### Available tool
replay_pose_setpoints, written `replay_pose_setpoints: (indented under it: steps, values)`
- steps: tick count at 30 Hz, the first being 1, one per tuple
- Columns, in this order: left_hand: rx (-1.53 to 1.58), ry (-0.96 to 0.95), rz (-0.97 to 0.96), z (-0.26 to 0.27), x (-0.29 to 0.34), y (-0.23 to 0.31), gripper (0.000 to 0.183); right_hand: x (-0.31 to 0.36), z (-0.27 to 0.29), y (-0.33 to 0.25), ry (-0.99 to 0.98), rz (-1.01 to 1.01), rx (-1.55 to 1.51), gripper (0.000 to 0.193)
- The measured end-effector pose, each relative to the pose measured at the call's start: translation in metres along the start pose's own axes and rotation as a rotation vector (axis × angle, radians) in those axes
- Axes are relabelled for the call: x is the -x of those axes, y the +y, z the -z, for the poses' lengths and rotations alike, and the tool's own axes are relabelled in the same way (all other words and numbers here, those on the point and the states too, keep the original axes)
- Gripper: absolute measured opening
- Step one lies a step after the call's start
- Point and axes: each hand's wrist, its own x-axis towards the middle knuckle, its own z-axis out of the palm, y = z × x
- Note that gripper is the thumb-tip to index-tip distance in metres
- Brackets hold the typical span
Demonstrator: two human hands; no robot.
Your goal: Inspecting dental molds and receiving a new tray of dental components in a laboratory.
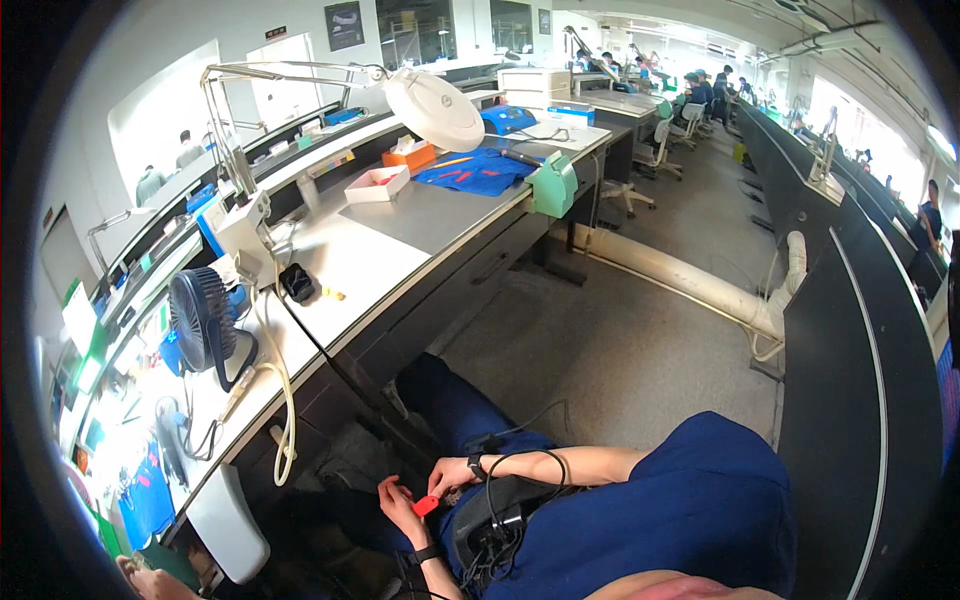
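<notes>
Low over my lap, my left hand [398, 503] and my right hand [449, 474] are close together at a small red tag [426, 506]. The tag is flat, with rounded ends. My right fingertips pinch its upper edge. It also rests against the thumb side of my left hand, whose fingers are curled. A black band [429, 553] circles my left wrist, and a dark watch [477, 467] sits on my right. Beside my hands, a black pouch [485, 528] with cables lies on my lap.
Along my left runs a workbench [375, 240] with a magnifier lamp [435, 108], a small fan [203, 318], a white box [377, 184] and a blue cloth [478, 172]. Another person's hand [158, 581] shows at lower left. A black partition [835, 400] stands right; a pipe [680, 275] crosses ahead.
</notes>
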Motion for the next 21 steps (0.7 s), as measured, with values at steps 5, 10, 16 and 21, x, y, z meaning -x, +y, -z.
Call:
replay_pose_setpoints:
  steps: [5, 10, 16, 21]
  values:
    - [0.050, 0.025, 0.015, -0.002, 0.000, -0.002, 0.023, 0.000, 0.004, -0.001, -0.041, -0.032, 0.016, 0.025]
    - [0.040, 0.022, 0.022, 0.001, 0.000, -0.001, 0.022, 0.001, 0.001, -0.002, -0.025, -0.030, 0.050, 0.024]
    - [0.069, 0.025, 0.043, 0.000, -0.001, -0.002, 0.022, 0.001, 0.002, -0.003, -0.054, -0.041, 0.004, 0.025]
    - [0.118, 0.047, 0.043, 0.002, -0.003, -0.007, 0.022, 0.004, -0.006, -0.007, 0.015, 0.011, -0.008, 0.024]
